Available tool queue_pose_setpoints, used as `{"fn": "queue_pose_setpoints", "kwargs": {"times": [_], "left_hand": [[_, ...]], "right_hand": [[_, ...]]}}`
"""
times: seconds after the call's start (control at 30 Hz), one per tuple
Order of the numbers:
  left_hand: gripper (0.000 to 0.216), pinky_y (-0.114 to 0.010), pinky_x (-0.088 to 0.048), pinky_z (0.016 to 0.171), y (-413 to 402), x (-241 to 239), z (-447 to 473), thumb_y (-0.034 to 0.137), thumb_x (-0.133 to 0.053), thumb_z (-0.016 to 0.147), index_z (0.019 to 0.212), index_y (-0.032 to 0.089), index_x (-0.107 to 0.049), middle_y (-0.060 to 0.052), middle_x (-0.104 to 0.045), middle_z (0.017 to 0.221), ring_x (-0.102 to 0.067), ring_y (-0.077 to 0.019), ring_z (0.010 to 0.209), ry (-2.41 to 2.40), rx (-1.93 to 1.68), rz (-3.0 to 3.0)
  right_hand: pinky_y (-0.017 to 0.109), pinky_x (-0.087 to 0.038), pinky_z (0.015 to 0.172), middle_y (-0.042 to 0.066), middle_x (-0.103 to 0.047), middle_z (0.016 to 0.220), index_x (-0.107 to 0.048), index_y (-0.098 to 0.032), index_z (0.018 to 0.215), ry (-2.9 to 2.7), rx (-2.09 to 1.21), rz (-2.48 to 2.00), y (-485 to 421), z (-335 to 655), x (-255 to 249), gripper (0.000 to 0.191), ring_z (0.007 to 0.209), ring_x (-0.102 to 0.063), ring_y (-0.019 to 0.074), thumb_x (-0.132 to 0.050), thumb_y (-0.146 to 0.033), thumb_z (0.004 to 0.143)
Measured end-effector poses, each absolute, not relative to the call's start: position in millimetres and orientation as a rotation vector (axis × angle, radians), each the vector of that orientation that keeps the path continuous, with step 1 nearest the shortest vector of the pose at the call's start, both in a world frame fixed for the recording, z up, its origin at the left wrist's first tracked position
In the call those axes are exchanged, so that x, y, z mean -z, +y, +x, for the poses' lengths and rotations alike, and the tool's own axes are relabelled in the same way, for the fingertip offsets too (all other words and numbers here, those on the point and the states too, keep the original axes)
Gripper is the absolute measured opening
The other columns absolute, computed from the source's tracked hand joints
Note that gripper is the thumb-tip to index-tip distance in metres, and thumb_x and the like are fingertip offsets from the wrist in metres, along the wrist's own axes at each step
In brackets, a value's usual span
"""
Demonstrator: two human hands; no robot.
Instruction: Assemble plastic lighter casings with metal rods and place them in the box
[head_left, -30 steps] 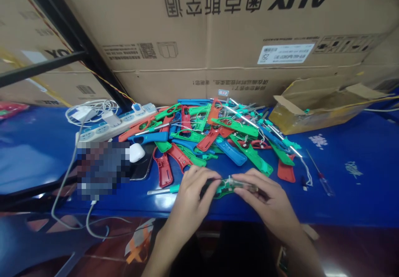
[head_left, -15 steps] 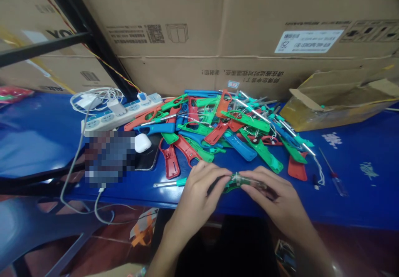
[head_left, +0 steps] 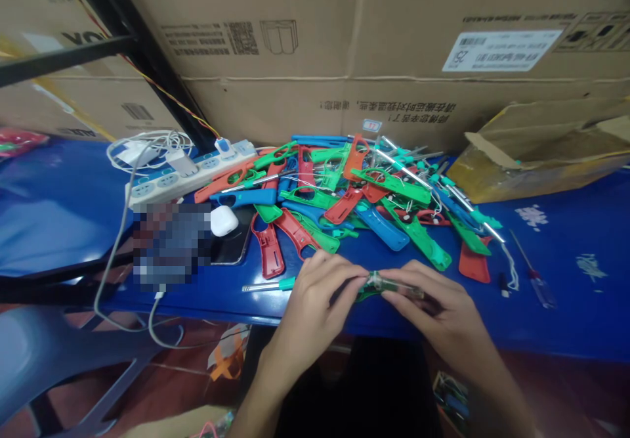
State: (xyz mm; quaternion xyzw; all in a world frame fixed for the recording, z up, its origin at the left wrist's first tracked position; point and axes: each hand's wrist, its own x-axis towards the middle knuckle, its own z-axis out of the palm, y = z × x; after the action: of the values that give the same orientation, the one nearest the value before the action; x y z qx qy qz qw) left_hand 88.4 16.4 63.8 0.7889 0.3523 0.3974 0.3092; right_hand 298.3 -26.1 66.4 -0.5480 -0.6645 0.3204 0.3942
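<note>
Both hands meet at the front edge of the blue table [head_left: 566, 323]. My left hand [head_left: 317, 300] and my right hand [head_left: 438, 310] pinch the two ends of a small green plastic piece with a clear, slim part [head_left: 381, 285] laid on it. Fingers of both hands are closed round it. Just behind them lies a heap of red, green and blue plastic handle parts [head_left: 364, 201] mixed with thin metal rods. A loose green-handled screwdriver [head_left: 268, 286] lies left of my left hand.
A white power strip [head_left: 182, 176] with plugs and cables sits at the back left, a phone and white earbud case [head_left: 224, 220] beside it. A red-handled screwdriver [head_left: 534, 270] lies to the right. Large cardboard boxes [head_left: 344, 44] wall the back; a torn carton [head_left: 536, 155] stands right.
The view has shifted slightly down and left. Both hands keep hold of the green piece, with only small finger movements.
</note>
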Motion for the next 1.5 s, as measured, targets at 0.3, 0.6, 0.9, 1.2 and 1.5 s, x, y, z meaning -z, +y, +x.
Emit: {"fn": "queue_pose_setpoints", "kwargs": {"times": [0.3, 0.6, 0.9, 1.2, 1.5], "left_hand": [[0.014, -0.038, -0.044, 0.083, 14.9, -62.9, 85.4, 0.018, -0.062, 0.102, 0.108, 0.023, -0.073, -0.003, -0.074, 0.095, -0.057, -0.0211, 0.090, 0.972, -1.018, 2.101], [0.013, -0.036, -0.041, 0.083, 16.8, -62.9, 85.6, 0.015, -0.066, 0.100, 0.104, 0.022, -0.075, 0.000, -0.075, 0.094, -0.057, -0.0186, 0.088, 0.934, -1.018, 2.101], [0.014, -0.037, -0.039, 0.082, 16.8, -65.2, 82.4, 0.017, -0.063, 0.102, 0.105, 0.024, -0.075, 0.000, -0.075, 0.093, -0.057, -0.0188, 0.089, 0.940, -0.928, 2.133], [0.017, -0.037, -0.043, 0.083, 16.4, -63.1, 84.3, 0.019, -0.063, 0.102, 0.109, 0.026, -0.076, -0.001, -0.075, 0.094, -0.057, -0.0200, 0.090, 0.947, -0.958, 2.107], [0.011, -0.039, -0.044, 0.084, 14.1, -63.3, 87.0, 0.022, -0.066, 0.101, 0.107, 0.023, -0.075, -0.002, -0.077, 0.100, -0.057, -0.0208, 0.092, 0.986, -0.972, 2.118]], "right_hand": [[0.023, -0.045, 0.055, 0.000, -0.061, 0.081, -0.077, -0.030, 0.120, -1.733, -0.799, -1.425, -26.9, 299.0, -64.5, 0.026, 0.063, -0.054, 0.0117, -0.067, -0.033, 0.097], [0.022, -0.045, 0.056, -0.001, -0.059, 0.081, -0.077, -0.033, 0.121, -1.769, -0.807, -1.411, -26.8, 299.2, -65.9, 0.026, 0.065, -0.055, 0.0108, -0.067, -0.032, 0.097], [0.023, -0.049, 0.058, 0.000, -0.062, 0.079, -0.077, -0.032, 0.122, -1.834, -0.803, -1.414, -26.3, 301.5, -66.7, 0.027, 0.065, -0.056, 0.0122, -0.066, -0.034, 0.098], [0.025, -0.054, 0.066, 0.000, -0.067, 0.086, -0.076, -0.032, 0.119, -1.830, -0.787, -1.423, -27.3, 301.7, -66.6, 0.025, 0.071, -0.063, 0.0140, -0.068, -0.038, 0.097], [0.025, -0.051, 0.062, 0.001, -0.072, 0.097, -0.071, -0.028, 0.104, -1.665, -0.732, -1.494, -28.9, 303.2, -60.4, 0.015, 0.076, -0.066, 0.0153, -0.069, -0.040, 0.095]]}}
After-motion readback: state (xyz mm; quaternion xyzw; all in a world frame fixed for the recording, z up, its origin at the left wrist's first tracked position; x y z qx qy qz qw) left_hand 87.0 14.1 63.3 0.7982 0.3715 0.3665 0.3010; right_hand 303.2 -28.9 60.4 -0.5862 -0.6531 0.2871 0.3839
